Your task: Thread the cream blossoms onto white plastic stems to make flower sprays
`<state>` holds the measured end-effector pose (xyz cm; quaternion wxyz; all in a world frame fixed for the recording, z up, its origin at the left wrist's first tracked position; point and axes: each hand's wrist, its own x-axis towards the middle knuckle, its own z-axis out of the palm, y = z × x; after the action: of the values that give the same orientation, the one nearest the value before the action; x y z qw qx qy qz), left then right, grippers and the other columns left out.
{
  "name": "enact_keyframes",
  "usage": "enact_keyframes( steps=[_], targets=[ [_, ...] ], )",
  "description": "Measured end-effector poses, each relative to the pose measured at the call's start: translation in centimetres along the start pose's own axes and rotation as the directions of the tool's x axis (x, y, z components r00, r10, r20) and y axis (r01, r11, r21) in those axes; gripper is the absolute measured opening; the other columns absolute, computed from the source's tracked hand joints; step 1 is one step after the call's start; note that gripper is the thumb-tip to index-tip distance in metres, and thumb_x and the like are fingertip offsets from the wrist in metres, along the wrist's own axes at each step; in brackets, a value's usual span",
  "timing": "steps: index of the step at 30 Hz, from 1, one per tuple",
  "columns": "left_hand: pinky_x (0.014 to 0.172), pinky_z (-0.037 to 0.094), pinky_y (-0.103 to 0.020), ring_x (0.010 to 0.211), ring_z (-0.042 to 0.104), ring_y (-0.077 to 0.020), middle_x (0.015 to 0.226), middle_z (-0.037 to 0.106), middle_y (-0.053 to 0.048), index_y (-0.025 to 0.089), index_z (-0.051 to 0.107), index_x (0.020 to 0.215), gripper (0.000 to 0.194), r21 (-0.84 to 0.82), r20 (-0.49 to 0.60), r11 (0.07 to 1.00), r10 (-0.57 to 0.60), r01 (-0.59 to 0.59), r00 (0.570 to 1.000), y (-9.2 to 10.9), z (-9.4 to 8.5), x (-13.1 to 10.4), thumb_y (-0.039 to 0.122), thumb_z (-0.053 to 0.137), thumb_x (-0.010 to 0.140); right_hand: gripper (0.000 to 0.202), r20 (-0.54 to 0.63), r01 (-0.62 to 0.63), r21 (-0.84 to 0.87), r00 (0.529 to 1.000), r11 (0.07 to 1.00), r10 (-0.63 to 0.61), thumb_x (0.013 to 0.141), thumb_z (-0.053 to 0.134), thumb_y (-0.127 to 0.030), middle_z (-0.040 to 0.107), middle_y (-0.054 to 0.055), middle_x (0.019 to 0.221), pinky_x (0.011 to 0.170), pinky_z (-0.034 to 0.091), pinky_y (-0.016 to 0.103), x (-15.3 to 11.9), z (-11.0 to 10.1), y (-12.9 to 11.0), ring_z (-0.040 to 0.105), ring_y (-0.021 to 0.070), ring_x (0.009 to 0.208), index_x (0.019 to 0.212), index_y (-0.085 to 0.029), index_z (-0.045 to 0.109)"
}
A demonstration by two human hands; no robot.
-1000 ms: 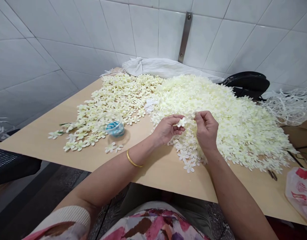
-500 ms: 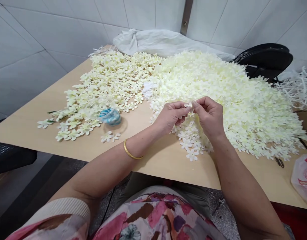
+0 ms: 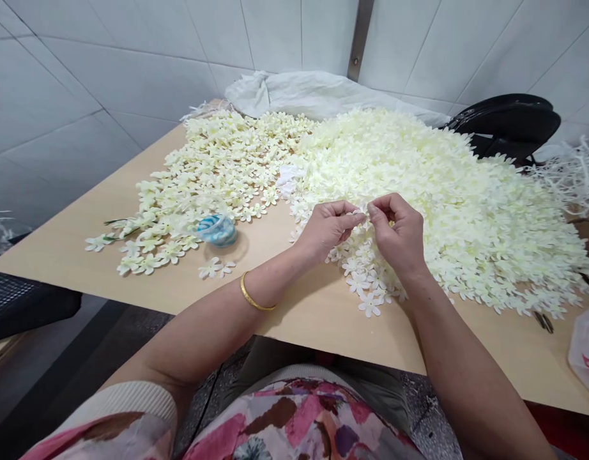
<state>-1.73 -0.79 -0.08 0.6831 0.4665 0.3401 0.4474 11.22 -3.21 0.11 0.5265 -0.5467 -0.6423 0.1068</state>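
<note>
A large heap of pale yellow-white artificial flowers (image 3: 471,223) covers the right of the table. My left hand (image 3: 327,229) is pinched at the front edge of this heap, a gold bracelet on its forearm. Close beside it, my right hand (image 3: 396,229) is pinched too, the fingertips of both nearly meeting. Whatever small thing sits between the fingertips is too tiny to name. Loose white flowers (image 3: 370,303) lie below the hands. To the left spreads a thinner layer of flowers (image 3: 203,172). A clear cup with blue and white contents (image 3: 218,230) stands in front of it.
Behind the flowers, a white plastic sheet (image 3: 304,92) lies along the tiled wall. A black round-backed chair (image 3: 510,124) is at the back right, near white stringy material (image 3: 575,176). Small dark metal pieces (image 3: 543,321) and a plastic bag (image 3: 586,351) lie at the right.
The view has shifted slightly, so the table sits lower in it. A white flower seen at my fingertips before is no longer clearly visible there. My fingertips stay close together.
</note>
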Motion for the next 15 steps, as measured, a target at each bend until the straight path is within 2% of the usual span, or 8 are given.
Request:
enact_keyframes(
  steps=[4,9,11,15],
  targets=[
    [0.039,0.017,-0.018,0.036,0.03,-0.0016,0.041,0.035,0.008,0.014,0.048,0.059,0.036,-0.006,-0.004,1.0,0.019,-0.019,1.0,-0.01,0.0,0.01,0.035,0.077,0.061,0.009,-0.064,0.073,-0.028,0.995,0.997,-0.075,0.081,0.051,-0.022,0.059,0.0,0.074,0.067,0.044,0.027,-0.1,0.0,-0.01,0.055,0.0123,0.07,0.076,-0.019,0.057],
    [0.038,0.016,-0.018,0.036,0.03,-0.0021,0.041,0.033,0.009,0.016,0.041,0.057,0.044,-0.031,0.027,0.998,0.049,-0.048,0.998,-0.13,-0.05,0.08,0.041,0.077,0.062,0.016,0.067,0.142,-0.03,0.988,0.989,-0.14,0.084,0.049,-0.023,0.06,0.001,0.072,0.066,0.044,0.028,-0.15,-0.03,-0.09,0.056,0.0131,0.068,0.073,-0.019,0.06],
    [0.038,0.016,-0.018,0.035,0.031,-0.0024,0.042,0.034,0.009,0.016,0.041,0.058,0.041,-0.032,0.034,0.998,0.048,-0.047,0.998,-0.15,-0.11,0.14,0.04,0.074,0.065,0.016,0.117,0.126,0.003,0.985,0.992,-0.125,0.084,0.049,-0.024,0.063,0.002,0.076,0.067,0.045,0.028,-0.13,-0.08,-0.06,0.058,0.0136,0.07,0.076,-0.019,0.062],
    [0.039,0.018,-0.017,0.036,0.034,-0.0018,0.047,0.038,0.007,0.015,0.042,0.059,0.04,-0.04,0.046,0.998,0.048,-0.046,0.998,-0.1,-0.22,0.19,0.041,0.069,0.071,0.013,0.185,0.005,0.111,0.982,0.994,-0.025,0.082,0.054,-0.028,0.066,0.002,0.08,0.069,0.048,0.029,-0.02,-0.25,0.04,0.06,0.0134,0.071,0.083,-0.02,0.065]
  ],
)
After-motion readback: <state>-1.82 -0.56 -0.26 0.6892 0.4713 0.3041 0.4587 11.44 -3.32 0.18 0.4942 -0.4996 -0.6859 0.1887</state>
